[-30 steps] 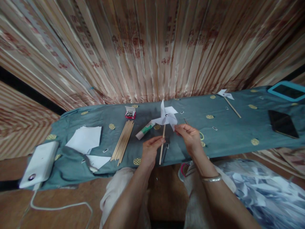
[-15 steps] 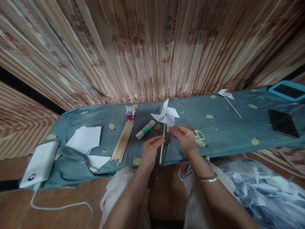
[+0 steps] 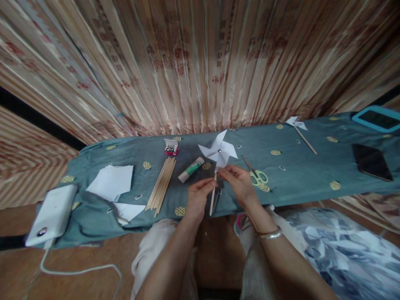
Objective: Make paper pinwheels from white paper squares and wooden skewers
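A white paper pinwheel (image 3: 221, 155) with a silver pin at its centre is fixed to a thin wooden stick (image 3: 213, 200). My left hand (image 3: 200, 195) pinches that stick between thumb and fingertips, below the blades. With thumb and finger closed, my right hand (image 3: 239, 181) grips the tip of the lowest blade, close to the stick. Left of the pinwheel lies a glue stick (image 3: 191, 169) with a green label. Scissors with pale green handles (image 3: 259, 177) rest just beyond my right hand.
Wooden sticks (image 3: 161, 185) lie bundled beside a small red box of pins (image 3: 171, 149). White paper sheets (image 3: 111, 181) and a white power bank (image 3: 53, 214) are at left. A second pinwheel (image 3: 301, 131), a black phone (image 3: 371, 161) and a blue-framed tablet (image 3: 378, 118) lie at right.
The pinwheel's blades have turned a little clockwise. My right hand has moved slightly left with the blade tip, towards the stick. My left hand has barely moved.
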{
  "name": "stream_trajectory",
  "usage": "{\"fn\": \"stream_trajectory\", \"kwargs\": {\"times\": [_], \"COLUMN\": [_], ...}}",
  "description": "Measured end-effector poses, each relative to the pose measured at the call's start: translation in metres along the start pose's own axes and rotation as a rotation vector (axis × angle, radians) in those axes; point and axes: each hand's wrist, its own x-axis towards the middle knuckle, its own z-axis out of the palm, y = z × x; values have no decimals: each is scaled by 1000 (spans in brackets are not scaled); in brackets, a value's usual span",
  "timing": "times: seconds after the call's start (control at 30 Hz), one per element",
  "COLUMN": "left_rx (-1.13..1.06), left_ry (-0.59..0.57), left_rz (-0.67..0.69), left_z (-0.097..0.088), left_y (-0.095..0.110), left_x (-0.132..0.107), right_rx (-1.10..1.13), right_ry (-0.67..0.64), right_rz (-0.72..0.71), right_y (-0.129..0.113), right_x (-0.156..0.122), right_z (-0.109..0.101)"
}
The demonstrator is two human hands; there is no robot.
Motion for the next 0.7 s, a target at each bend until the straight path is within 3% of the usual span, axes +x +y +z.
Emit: {"fn": "stream_trajectory", "kwargs": {"times": [0.7], "left_rx": [-46], "left_ry": [-52], "left_rz": [35], "left_z": [0], "left_y": [2], "left_x": [-3], "right_rx": [-299], "right_ry": [-51], "right_rz": [-84], "right_y": [10], "right_x": [-13], "right_z": [-6]}}
